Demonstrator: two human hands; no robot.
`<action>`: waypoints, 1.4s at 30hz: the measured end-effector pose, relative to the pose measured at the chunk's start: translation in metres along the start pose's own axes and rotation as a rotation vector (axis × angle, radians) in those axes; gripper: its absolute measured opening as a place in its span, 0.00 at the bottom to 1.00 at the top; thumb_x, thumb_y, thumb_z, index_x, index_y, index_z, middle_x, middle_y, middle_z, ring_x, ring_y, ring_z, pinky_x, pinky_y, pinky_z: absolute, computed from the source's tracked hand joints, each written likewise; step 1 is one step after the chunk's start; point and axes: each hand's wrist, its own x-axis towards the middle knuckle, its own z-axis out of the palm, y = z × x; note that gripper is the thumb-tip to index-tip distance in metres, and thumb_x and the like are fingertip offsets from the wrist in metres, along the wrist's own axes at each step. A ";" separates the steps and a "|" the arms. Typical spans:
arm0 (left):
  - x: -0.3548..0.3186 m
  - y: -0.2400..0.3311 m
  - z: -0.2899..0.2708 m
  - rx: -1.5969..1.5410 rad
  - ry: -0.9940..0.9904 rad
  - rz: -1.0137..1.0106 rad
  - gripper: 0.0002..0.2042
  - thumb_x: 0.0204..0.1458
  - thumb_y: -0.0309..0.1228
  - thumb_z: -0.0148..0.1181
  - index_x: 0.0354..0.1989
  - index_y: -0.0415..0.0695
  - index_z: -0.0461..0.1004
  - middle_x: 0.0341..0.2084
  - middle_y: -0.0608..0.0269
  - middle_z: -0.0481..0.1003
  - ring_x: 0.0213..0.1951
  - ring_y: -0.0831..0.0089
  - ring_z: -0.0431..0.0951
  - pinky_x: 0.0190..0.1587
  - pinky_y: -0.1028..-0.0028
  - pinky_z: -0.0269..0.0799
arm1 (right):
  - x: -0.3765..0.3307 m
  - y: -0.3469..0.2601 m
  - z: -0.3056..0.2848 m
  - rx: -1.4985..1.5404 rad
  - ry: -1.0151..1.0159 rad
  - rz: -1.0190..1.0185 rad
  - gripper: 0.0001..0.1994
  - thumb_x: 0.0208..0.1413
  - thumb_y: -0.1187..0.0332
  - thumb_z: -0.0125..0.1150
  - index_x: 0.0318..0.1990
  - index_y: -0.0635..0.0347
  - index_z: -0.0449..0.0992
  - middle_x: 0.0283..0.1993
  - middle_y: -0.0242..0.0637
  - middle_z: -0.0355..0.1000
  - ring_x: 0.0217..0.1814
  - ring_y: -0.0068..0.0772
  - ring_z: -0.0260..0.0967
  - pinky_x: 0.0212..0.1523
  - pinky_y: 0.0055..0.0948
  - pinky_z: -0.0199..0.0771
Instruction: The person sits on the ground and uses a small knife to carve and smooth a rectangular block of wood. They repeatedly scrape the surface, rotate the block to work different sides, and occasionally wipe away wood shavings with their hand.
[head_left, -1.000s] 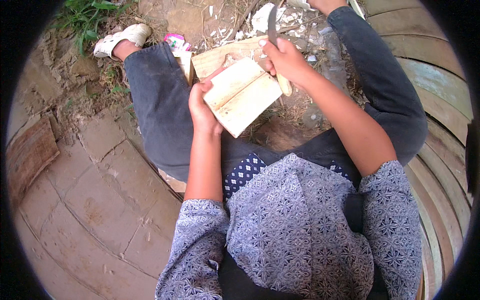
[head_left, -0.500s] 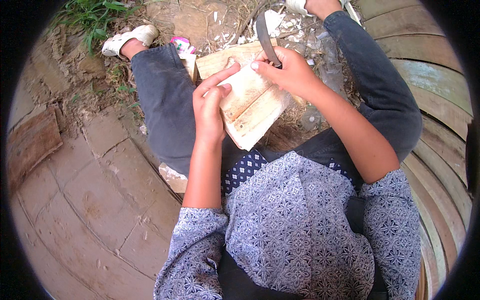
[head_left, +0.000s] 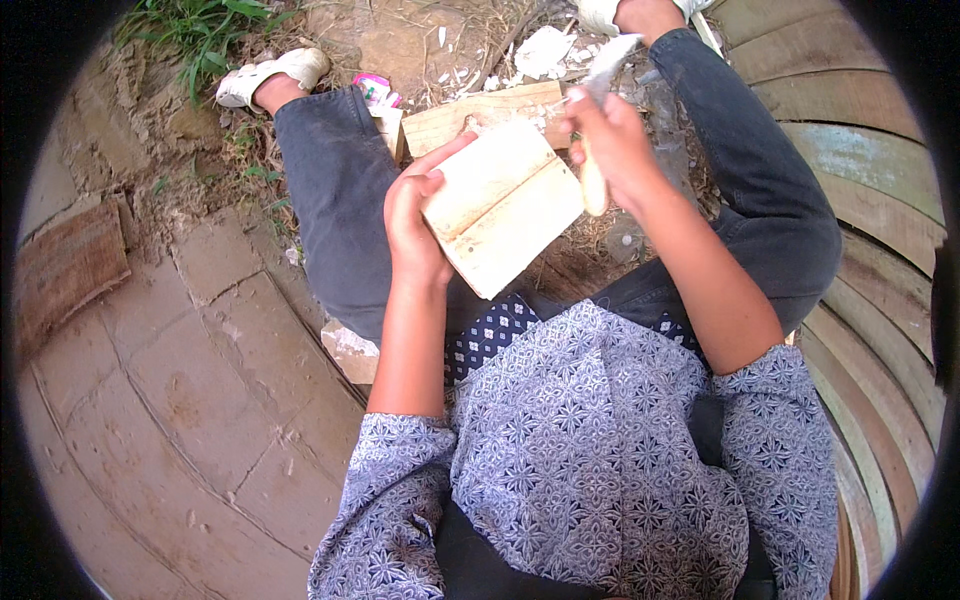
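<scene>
A pale, squarish piece of wood (head_left: 505, 215) with a dark line across its face is tilted up above my lap. My left hand (head_left: 418, 205) is closed on its left edge, thumb on the front face and fingers stretched along the upper edge. To the right of the wood, apart from it, my right hand (head_left: 612, 145) grips a knife by its yellowish handle (head_left: 594, 188). The grey blade (head_left: 608, 68) points up and away, a little to the right. Part of the handle is hidden by my fingers.
A wooden plank (head_left: 487, 113) lies on the ground between my feet, with white chips (head_left: 545, 52) scattered beyond it. A pink and white wrapper (head_left: 376, 90) lies near my left foot. Curved wooden slats (head_left: 870, 170) rise on the right; paving (head_left: 200, 400) is at left.
My right hand has moved off the wood to the right, and the knife has turned so its blade points away to the right. The left hand still holds the wood, now facing up more.
</scene>
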 end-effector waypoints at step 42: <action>-0.007 -0.015 -0.004 -0.093 0.001 -0.032 0.32 0.45 0.34 0.49 0.58 0.23 0.69 0.57 0.38 0.72 0.57 0.52 0.75 0.62 0.62 0.68 | -0.016 0.015 -0.001 0.155 -0.163 0.103 0.12 0.69 0.60 0.52 0.40 0.61 0.69 0.28 0.34 0.71 0.19 0.19 0.61 0.21 0.20 0.65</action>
